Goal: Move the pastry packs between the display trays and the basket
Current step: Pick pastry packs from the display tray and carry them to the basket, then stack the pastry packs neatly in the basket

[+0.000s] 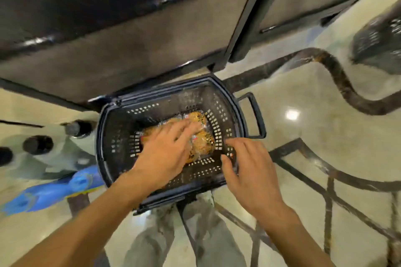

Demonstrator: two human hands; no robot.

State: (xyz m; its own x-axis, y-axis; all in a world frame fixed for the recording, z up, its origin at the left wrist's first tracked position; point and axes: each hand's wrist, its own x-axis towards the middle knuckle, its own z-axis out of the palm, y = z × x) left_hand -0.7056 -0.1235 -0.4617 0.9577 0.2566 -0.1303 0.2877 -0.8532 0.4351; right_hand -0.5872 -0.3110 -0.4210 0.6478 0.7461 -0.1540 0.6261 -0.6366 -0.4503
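Note:
A dark plastic basket (112, 136) with slotted walls stands on the floor in front of me. Clear-wrapped pastry packs (200, 144) with golden-brown pastries lie on its bottom. My left hand (165, 156) reaches into the basket with fingers spread and lies on top of the packs, covering part of them. My right hand (249, 169) hovers over the basket's right wall with fingers loosely curled and holds nothing. No display tray is in view.
A dark display cabinet (108, 39) fills the top of the view. A second dark basket (379, 43) sits at the far right. Blue plastic items (54, 193) lie on the floor at the left, next to dark round objects (38, 144). My legs stand just behind the basket.

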